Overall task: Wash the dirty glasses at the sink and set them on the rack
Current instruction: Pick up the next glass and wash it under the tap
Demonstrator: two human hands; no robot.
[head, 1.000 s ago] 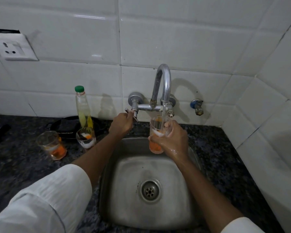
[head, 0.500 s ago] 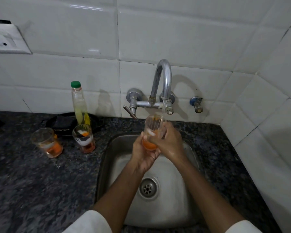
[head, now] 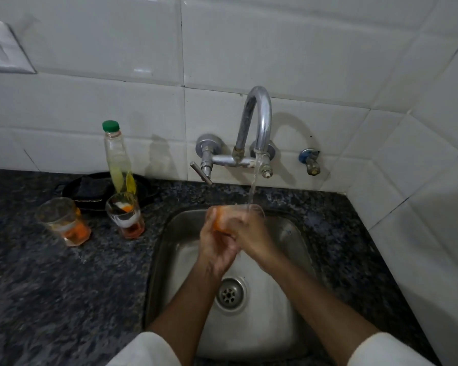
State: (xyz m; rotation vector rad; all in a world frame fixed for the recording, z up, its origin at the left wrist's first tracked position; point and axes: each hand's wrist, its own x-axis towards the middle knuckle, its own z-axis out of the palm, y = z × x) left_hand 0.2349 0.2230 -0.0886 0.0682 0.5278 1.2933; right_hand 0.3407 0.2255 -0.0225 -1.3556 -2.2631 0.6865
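Both hands meet at centre frame over the sink (head: 296,249). The left hand (head: 214,249) wraps the orange-stained base of a glass (head: 224,220) from below; the right hand (head: 251,237) curls round its upper wall, the rim tipped toward right of centre. A stream (head: 253,186) from the tap (head: 257,120) falls onto the rim area.

Step in hand, as judged: rinsing the first glass, early in the task. The next move likely calls for turning the glass under the flow until the orange residue clears, with a firm hold on wet glass.

At left of centre, two more dirty glasses stand on the dark speckled counter (head: 50,286): one (head: 64,221) tilted-looking, one (head: 125,215) just before a green-capped bottle (head: 117,157). White tiled walls (head: 275,43) fill the upper frame; a socket plate (head: 3,51) sits upper left. No rack is in view.
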